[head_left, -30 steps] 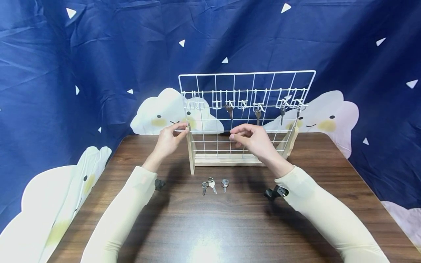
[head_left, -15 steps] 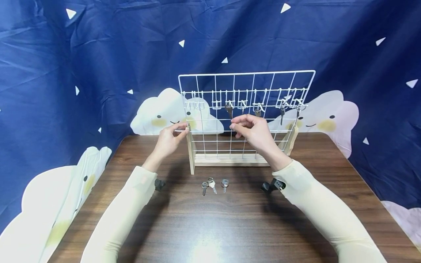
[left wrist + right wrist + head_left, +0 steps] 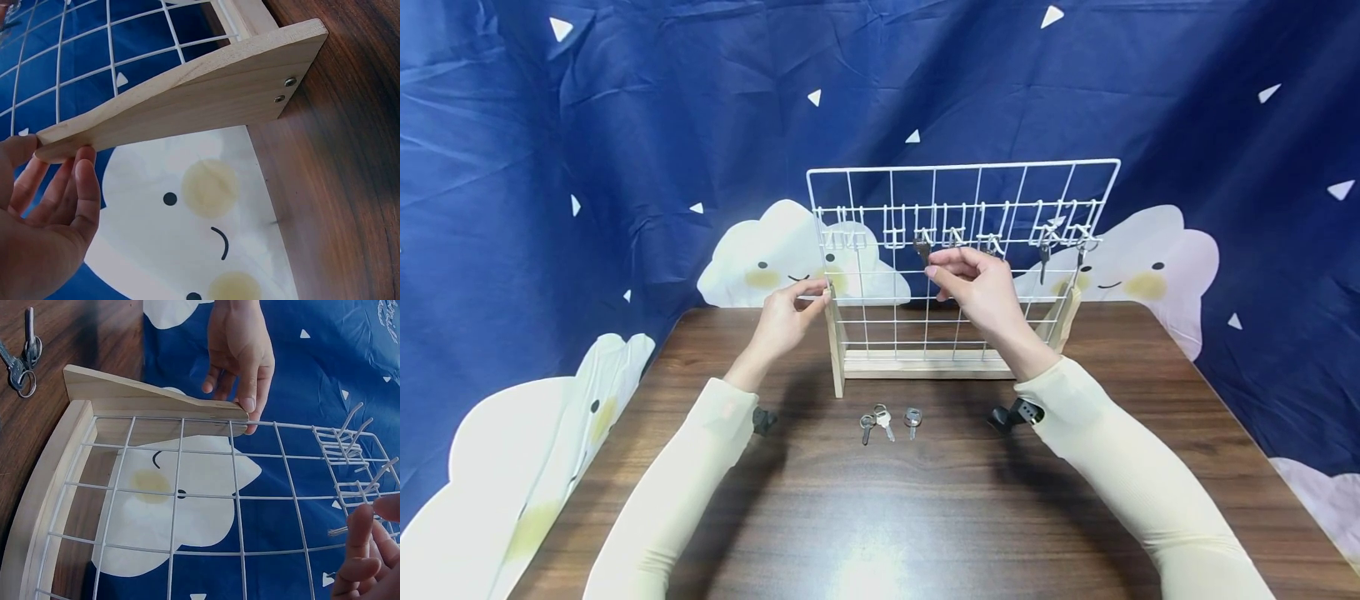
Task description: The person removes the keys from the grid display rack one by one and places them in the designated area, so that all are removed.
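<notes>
While the left hand (image 3: 784, 321) pinches the left upright (image 3: 169, 106) of the rack (image 3: 898, 367), the right hand (image 3: 979, 292), whose hold I cannot tell, could unhook the rack's dark key (image 3: 922, 247) by brushing upward.

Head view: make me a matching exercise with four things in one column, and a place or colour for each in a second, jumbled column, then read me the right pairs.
Column one:
1. Left hand
2. Right hand
3. Wire grid
4. Loose keys

Column two:
A. Lying on the brown table
B. White
C. Raised beside a hanging dark key
D. At one side of the wooden stand

Pairs: 1-D, 2-C, 3-B, 4-A.
</notes>
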Motion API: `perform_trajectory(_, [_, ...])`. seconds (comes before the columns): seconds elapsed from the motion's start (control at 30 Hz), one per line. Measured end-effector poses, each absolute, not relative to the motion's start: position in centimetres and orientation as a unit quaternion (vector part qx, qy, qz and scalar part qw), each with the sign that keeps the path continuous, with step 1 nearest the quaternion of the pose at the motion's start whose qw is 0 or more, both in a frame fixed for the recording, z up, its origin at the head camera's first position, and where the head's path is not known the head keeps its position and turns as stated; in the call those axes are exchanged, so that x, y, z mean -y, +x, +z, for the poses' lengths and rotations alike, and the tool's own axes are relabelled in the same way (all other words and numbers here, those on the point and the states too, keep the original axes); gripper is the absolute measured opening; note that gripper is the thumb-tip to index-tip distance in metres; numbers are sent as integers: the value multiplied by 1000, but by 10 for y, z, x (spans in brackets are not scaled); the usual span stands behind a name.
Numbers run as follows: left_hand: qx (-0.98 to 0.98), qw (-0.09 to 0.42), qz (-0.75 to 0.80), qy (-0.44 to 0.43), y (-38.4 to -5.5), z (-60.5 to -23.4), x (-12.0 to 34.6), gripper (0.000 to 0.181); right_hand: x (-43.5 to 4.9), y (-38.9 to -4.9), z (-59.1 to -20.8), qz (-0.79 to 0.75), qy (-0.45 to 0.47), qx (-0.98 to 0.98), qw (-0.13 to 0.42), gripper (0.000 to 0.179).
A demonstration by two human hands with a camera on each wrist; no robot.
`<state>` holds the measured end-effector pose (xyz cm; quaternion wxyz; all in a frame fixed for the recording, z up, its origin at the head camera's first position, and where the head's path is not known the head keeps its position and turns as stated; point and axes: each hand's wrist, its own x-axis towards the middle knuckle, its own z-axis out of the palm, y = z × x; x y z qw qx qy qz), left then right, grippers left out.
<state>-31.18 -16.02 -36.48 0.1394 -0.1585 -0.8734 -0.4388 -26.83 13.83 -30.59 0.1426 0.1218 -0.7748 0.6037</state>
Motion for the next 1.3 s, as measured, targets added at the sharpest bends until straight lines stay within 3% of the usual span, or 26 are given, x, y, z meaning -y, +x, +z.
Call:
perform_trajectory(0.53, [877, 139, -432, -156, -311, -364, 161, 34, -133, -271, -306, 559, 125, 785, 236, 27])
perform_trajectory(1.3, [874, 141, -437, -161, -312, -365, 161, 33, -121, -278, -311, 545, 122, 792, 245, 26])
